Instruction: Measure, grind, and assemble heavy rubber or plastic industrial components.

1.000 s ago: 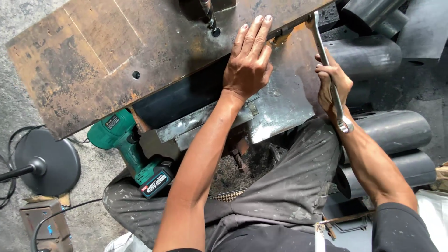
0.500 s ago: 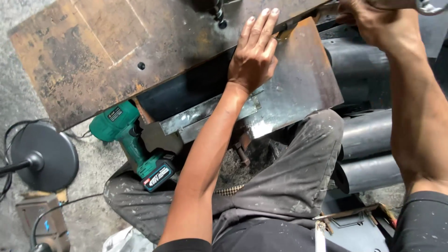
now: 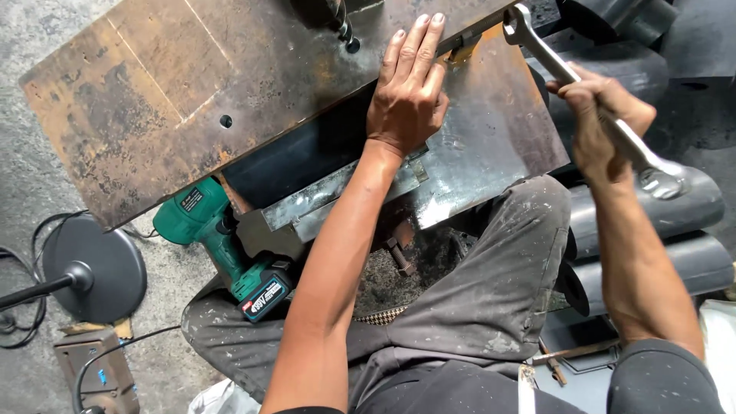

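Rusty rough steel plate [image 3: 138, 100]; wrench [image 3: 583, 96] (shiny metal).

By my left hand [image 3: 406, 96] I see a rust-brown plate [image 3: 153, 100]; my right hand [image 3: 602, 115] grips a silver wrench [image 3: 583, 96]; below, a green drill [image 3: 222, 245].

Metal workshop, floor-level work. Evidence: rusty steel plates [image 3: 153, 100] with drilled holes, green cordless drill [image 3: 222, 245], big open-end spanner [image 3: 583, 96], dark metal pipes [image 3: 652, 222] stacked alongside, round stand base [image 3: 96, 268] with cables on bare concrete floor [image 3: 31, 138], paint-spattered work trousers [image 3: 491, 307].
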